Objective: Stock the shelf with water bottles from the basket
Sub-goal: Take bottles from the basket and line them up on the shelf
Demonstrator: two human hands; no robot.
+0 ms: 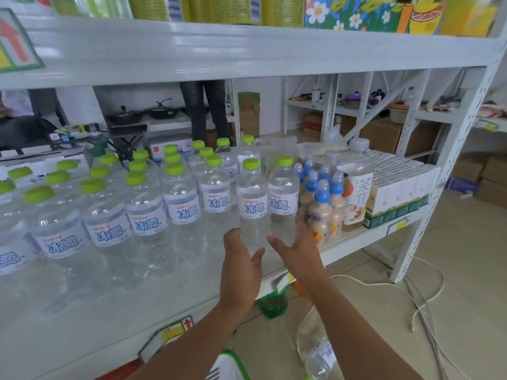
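Note:
Several clear water bottles with green caps stand in rows on the white shelf (175,294). Two front bottles stand at the right end of the rows: one bottle (252,198) and its neighbour (283,193). My left hand (239,266) is at the base of the first, fingers straight, thumb towards the bottle. My right hand (297,249) lies with straight fingers against the lower side of the second. Neither hand curls round a bottle. The white basket (227,367) with a green rim shows at the bottom edge, and a bottle (319,355) lies beside it.
Small blue-capped drink bottles (321,204), a tall tea bottle (356,185) and white cartons (397,187) fill the shelf's right part. A green bottle (274,301) stands below the shelf edge. Cord (428,297) trails on the floor. A person's legs (204,111) stand behind the shelf.

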